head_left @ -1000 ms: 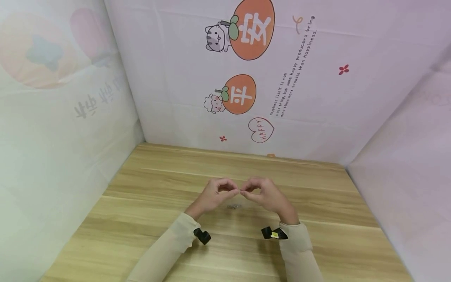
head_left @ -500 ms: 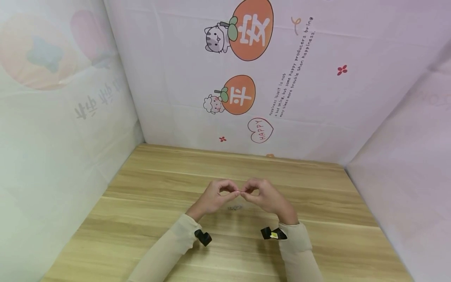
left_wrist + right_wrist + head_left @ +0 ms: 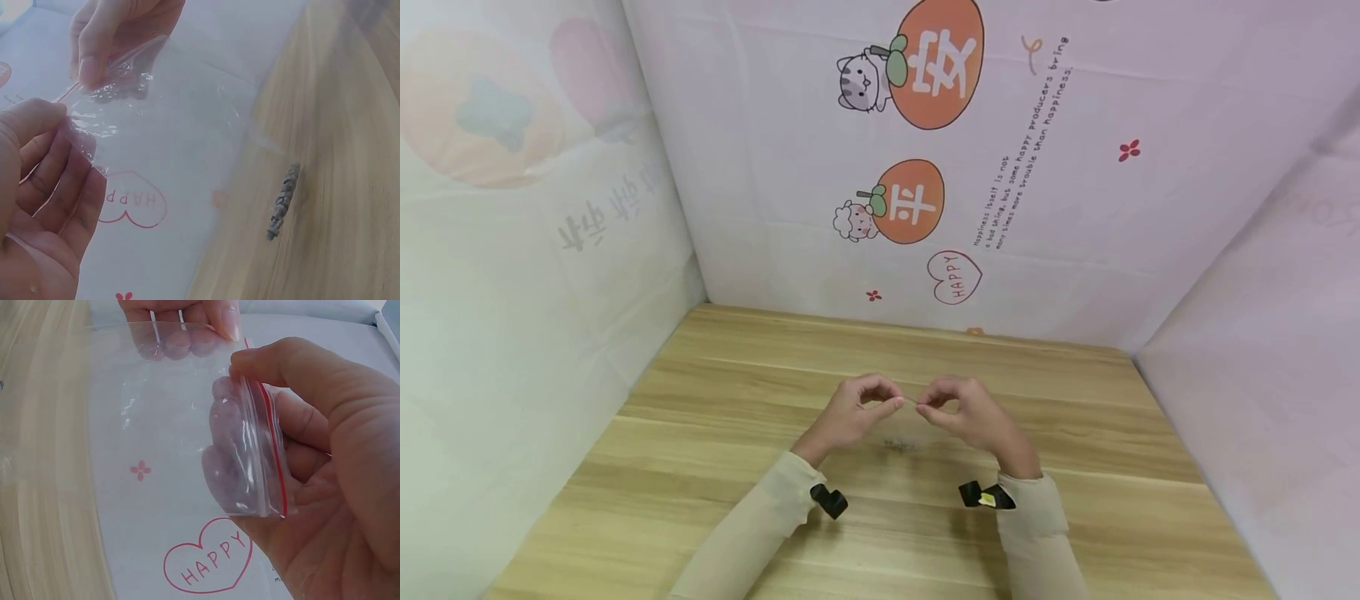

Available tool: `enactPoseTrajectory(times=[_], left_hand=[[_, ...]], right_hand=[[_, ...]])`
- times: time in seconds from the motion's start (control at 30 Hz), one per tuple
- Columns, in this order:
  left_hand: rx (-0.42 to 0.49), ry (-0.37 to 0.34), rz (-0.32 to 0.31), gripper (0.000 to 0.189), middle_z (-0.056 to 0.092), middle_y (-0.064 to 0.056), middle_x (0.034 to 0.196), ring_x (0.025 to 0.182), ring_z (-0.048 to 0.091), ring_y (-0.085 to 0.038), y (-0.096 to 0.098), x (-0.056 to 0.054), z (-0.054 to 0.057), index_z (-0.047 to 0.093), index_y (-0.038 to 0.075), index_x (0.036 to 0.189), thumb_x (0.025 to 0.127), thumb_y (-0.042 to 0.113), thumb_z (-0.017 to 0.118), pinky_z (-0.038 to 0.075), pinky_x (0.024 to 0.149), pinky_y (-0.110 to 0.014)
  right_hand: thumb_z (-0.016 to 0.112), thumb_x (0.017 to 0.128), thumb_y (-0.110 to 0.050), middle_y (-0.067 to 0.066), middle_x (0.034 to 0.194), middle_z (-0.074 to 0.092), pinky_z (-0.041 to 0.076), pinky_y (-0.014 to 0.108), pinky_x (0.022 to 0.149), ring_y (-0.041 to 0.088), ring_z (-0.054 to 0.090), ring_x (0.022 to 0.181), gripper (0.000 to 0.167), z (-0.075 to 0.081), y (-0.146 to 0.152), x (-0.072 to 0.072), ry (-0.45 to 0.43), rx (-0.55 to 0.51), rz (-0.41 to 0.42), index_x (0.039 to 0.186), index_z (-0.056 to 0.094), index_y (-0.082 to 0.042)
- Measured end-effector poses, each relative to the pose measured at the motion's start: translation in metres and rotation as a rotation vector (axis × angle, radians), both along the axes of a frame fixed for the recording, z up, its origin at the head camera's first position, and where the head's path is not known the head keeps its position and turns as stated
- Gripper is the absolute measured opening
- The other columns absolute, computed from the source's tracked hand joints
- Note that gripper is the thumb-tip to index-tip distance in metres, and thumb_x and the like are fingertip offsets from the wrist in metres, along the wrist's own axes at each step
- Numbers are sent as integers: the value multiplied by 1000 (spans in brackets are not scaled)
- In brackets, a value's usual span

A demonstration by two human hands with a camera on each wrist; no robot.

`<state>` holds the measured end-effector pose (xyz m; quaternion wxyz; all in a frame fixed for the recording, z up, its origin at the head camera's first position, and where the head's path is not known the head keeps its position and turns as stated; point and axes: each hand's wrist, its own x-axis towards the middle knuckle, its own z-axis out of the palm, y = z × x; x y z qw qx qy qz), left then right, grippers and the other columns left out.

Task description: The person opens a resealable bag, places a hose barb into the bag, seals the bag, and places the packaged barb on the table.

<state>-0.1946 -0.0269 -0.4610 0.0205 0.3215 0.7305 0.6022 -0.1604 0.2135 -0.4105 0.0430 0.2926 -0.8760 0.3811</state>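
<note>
A clear zip-lock bag with a red line along its top hangs between my two hands. My left hand pinches the top edge between thumb and index finger, its other fingers curled behind the film. Close beside it, my right hand pinches the same edge, and its fingers show through the plastic in the right wrist view. A short stretch of the zip edge spans the gap between the fingertips. Small grey pieces lie in a narrow row at the bag's lower end, too small to identify.
The wood-grain table lies under the hands. White printed cloth walls enclose it at the back, left and right. A black wrist device sits at the left cuff, another at the right.
My hands have drawn slightly apart, so a bit of the bag's edge shows between the fingertips. The left fingertips have risen a little. Both hands keep pinching the bag.
</note>
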Motion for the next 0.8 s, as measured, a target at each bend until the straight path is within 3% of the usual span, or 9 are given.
enactPoseTrajectory(times=[0.2, 0.47, 0.67, 0.8], left_hand=[[13, -7, -20, 10, 76, -8, 105, 96, 69, -11, 1, 1, 0, 76, 9, 107, 102, 16, 72, 57, 97, -34], [-13, 44, -50, 12, 77, -9, 103, 93, 69, -10, 4, 3, 0, 77, 10, 107, 103, 19, 71, 59, 95, -38], [-31, 85, -88, 17, 76, -17, 104, 93, 68, -9, 4, 1, -2, 76, 2, 108, 104, 17, 69, 59, 94, -42], [-32, 82, -66, 13, 77, -9, 104, 94, 68, -10, 2, 2, -1, 76, 8, 107, 104, 18, 68, 59, 95, -37]], right_hand=[[75, 99, -13, -6, 92, 75, 61, 28, 82, 5, 69, 86, 5, 3, -1, 2, -14, 9, 5, 95, 78, -15], [73, 99, -9, -5, 92, 74, 62, 35, 82, 6, 67, 87, 7, 3, -2, 3, -11, 12, 23, 93, 75, -12], [71, 99, -7, -3, 91, 73, 60, 33, 80, 6, 65, 86, 7, 0, -4, 4, -18, 3, 41, 93, 74, -8], [73, 98, -8, -3, 90, 74, 59, 28, 80, 5, 66, 85, 6, 0, -4, 3, -10, -12, 36, 93, 75, -10]])
